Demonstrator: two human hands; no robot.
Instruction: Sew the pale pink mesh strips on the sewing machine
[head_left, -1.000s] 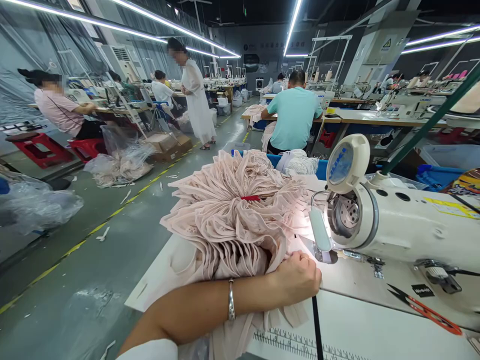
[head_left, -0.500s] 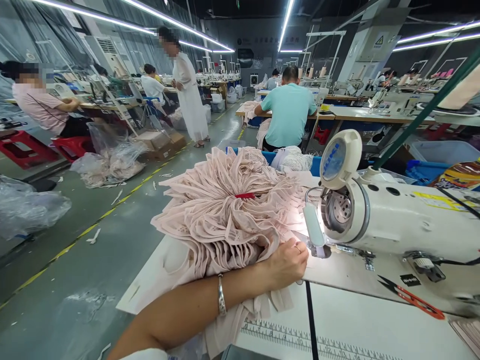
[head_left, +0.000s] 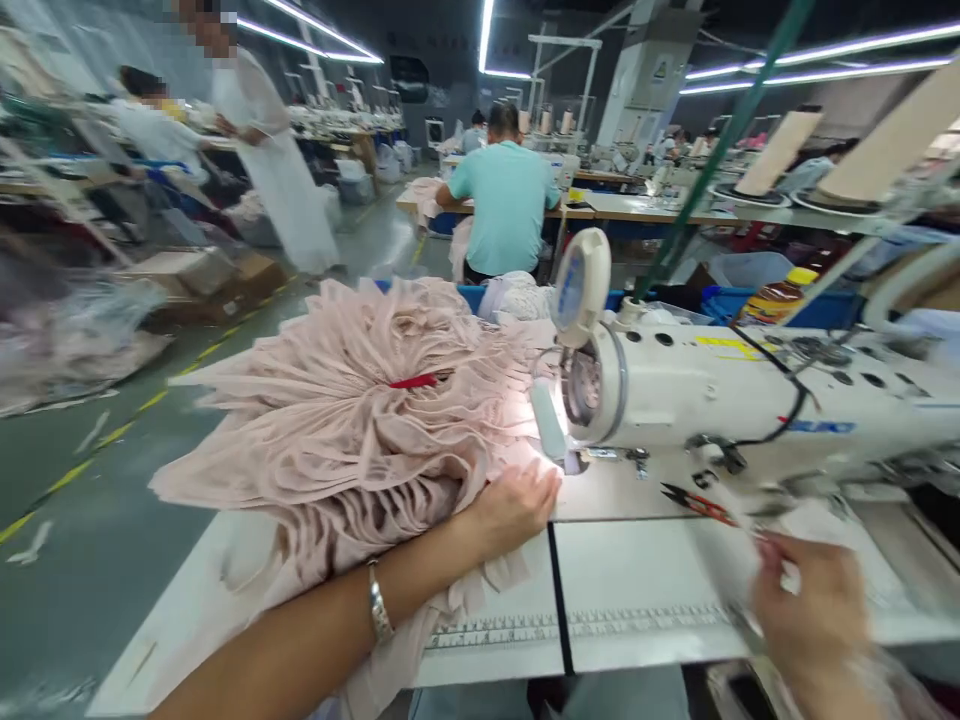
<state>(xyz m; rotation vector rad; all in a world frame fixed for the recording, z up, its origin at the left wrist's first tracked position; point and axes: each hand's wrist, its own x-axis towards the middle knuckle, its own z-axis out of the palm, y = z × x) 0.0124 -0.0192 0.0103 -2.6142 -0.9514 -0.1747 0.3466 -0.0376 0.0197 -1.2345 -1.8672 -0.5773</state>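
A big bundle of pale pink fabric pieces (head_left: 337, 420), tied with a red band (head_left: 412, 381), lies on the white sewing table (head_left: 637, 570) left of the sewing machine (head_left: 712, 390). My left hand (head_left: 514, 505) lies closed on the bundle's near edge, just below the machine's lit needle area. A silver bracelet (head_left: 379, 610) sits on that wrist. My right hand (head_left: 810, 610) comes in at the lower right, blurred, with fingers curled around something pale I cannot make out. Red-handled snips (head_left: 697, 503) lie on the machine bed between my hands.
A printed ruler (head_left: 525, 630) runs along the table's near edge. A person in a teal shirt (head_left: 506, 205) sits ahead at another table. A person in white (head_left: 274, 160) stands in the aisle at left, near cardboard boxes (head_left: 210, 275). Blue bins (head_left: 817, 310) stand behind the machine.
The view has swung right and down. My right hand has come into view at the lower right. My left hand stays on the pink bundle's edge.
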